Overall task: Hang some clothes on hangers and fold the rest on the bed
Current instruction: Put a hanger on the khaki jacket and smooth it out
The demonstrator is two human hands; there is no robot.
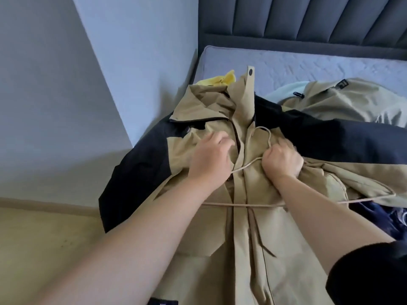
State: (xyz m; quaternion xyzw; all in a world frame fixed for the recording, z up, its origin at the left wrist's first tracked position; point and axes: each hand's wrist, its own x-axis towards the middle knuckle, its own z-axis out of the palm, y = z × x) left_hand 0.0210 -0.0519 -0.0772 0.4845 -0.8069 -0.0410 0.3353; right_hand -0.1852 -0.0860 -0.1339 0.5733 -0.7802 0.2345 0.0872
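A tan and black jacket (220,227) lies front up across the bed's near corner, its collar pointing toward the headboard. A thin beige hanger (246,204) rests on the jacket's chest, its hook curving up near the collar. My left hand (209,159) rests on the jacket's left chest panel by the front opening, fingers curled into the fabric. My right hand (283,161) is a fist gripping the right front panel together with the hanger's neck. A yellow garment (222,80) peeks out behind the collar.
A second tan garment (343,102) lies crumpled at the right on the grey mattress (308,64). Dark blue cloth (383,219) shows under the jacket's right side. A padded grey headboard (308,18) stands behind. A grey wall (88,84) and beige floor (44,238) lie left.
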